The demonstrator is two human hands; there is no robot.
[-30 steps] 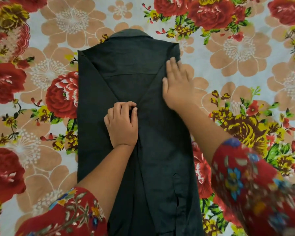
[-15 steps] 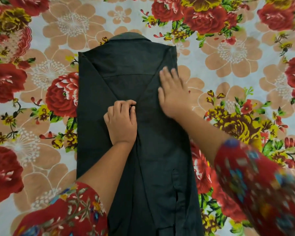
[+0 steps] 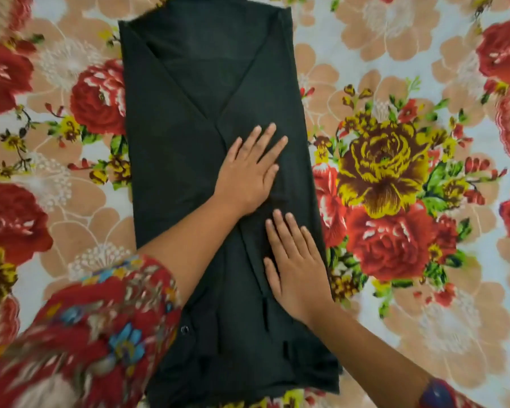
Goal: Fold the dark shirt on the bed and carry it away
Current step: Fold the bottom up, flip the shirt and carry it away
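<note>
The dark shirt point(image 3: 183, 160) lies flat on the bed as a long narrow strip, both sides folded inward so their edges cross in a V below the collar end at the top. My left hand point(image 3: 249, 169) lies flat on the middle of the shirt with fingers spread and straight. Just below and to its right, my right hand point(image 3: 295, 266) presses flat on the folded right side, fingers straight and pointing up. The shirt's hem end reaches the bottom of the view.
The bed is covered by a floral sheet point(image 3: 395, 172) with large red, yellow and beige flowers on all sides of the shirt. My red patterned sleeves show at the bottom left point(image 3: 86, 334) and bottom right corner.
My left hand opened from a curled grip at the centre fold and now lies flat. My right hand slid down from the upper right edge to the lower part. The view shifted down the shirt.
</note>
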